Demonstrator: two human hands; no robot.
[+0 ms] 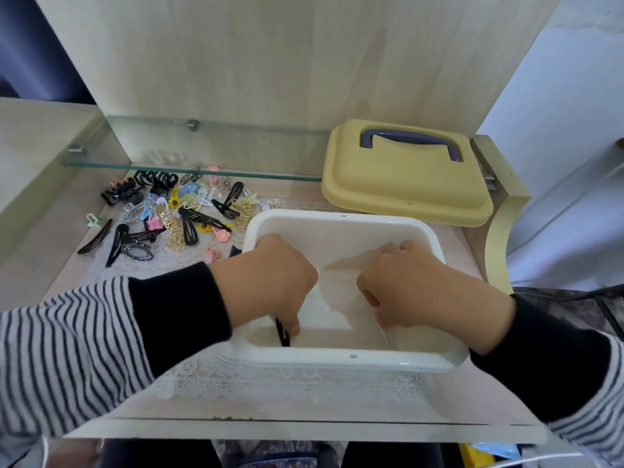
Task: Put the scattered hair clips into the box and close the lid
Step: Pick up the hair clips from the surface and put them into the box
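Desktop box (pixel 337 216): left hand (pixel 270 282) pinches black clip (pixel 283 334), right hand (pixel 422 285) grip unclear.

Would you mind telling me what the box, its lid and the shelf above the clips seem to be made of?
Box: glossy white plastic, likely; rounded moulded rim. Lid: matte yellow plastic, probably; moulded dark handle. Shelf: clear glass; see-through, greenish edge.

Clips (pixel 175 211) left of box (pixel 341 219) — lid (pixel 401 194) behind it.
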